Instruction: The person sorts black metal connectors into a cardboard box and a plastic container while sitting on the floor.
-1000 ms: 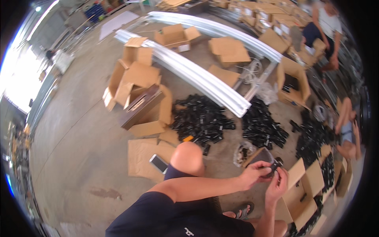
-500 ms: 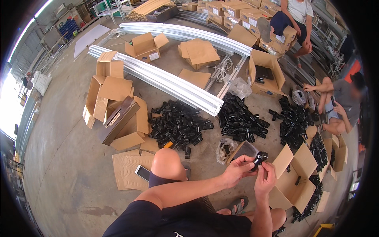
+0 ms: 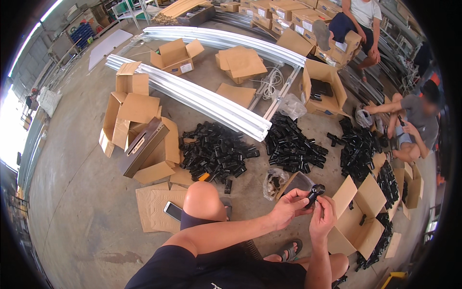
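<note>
Between my two hands is a small black fitting (image 3: 316, 190) with a rounded, ring-like end pointing up. My left hand (image 3: 290, 208) grips its lower end between thumb and fingers. From the right side, the fingertips of my right hand (image 3: 323, 216) pinch the same part, partly hiding it; a small piece inside that pinch cannot be made out. Just beyond my hands stand a small open container (image 3: 299, 182) and a clear plastic bag (image 3: 274, 184) with small parts. An open cardboard box (image 3: 353, 222) sits right of my right hand, with a few black pieces in it.
Heaps of black fittings (image 3: 216, 151) lie on the concrete ahead and to the right. Long white metal profiles (image 3: 192, 96) stretch across the floor behind them. A phone (image 3: 173, 210) rests on cardboard near my left knee. At right sits a co-worker (image 3: 418, 120); another person (image 3: 363, 29) sits farther back.
The fitting has turned slightly in my fingers, while both hands stay in nearly the same place. The co-worker at right has shifted their head and arms.
</note>
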`<state>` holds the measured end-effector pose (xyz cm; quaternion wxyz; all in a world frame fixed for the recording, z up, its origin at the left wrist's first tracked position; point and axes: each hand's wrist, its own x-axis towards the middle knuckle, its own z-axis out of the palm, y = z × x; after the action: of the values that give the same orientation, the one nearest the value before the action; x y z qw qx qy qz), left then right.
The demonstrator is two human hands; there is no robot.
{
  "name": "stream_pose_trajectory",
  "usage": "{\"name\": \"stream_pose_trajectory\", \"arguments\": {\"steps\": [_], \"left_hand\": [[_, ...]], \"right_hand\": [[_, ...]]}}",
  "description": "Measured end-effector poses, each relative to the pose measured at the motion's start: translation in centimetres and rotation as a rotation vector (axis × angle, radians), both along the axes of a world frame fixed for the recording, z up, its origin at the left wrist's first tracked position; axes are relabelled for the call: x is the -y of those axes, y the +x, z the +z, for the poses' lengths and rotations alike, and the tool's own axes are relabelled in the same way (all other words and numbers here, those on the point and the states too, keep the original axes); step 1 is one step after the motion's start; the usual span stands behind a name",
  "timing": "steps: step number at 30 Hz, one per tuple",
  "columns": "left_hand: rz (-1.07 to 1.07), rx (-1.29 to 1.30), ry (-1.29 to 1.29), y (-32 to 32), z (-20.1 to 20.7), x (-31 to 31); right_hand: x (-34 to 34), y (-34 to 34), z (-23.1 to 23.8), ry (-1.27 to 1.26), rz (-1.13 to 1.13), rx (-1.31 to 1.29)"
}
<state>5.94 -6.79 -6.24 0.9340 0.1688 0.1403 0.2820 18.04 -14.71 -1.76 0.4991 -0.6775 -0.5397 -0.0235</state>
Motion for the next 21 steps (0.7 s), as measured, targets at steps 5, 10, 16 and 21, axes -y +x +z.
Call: {"name": "stream_pose_trajectory", "arguments": {"steps": [5, 10, 16, 21], "left_hand": [[-0.023, 0.057, -0.024, 0.1, -0.9, 0.0], [-0.042, 0.056, -0.005, 0.2, -0.8, 0.0], [0.009, -0.035, 0.004, 0.4, -0.6, 0.2], [0.008, -0.008, -0.01, 0.3, -1.1, 0.3]], "right_hand": [[-0.2, 0.1, 0.3, 0.017, 0.014, 0.063], [0.1, 0.3, -0.4, -0.002, -0.008, -0.019], [0.1, 0.5, -0.2, 0.01, 0.026, 0.075], [0.1, 1.0, -0.2, 0.031, 0.063, 0.146]]}}
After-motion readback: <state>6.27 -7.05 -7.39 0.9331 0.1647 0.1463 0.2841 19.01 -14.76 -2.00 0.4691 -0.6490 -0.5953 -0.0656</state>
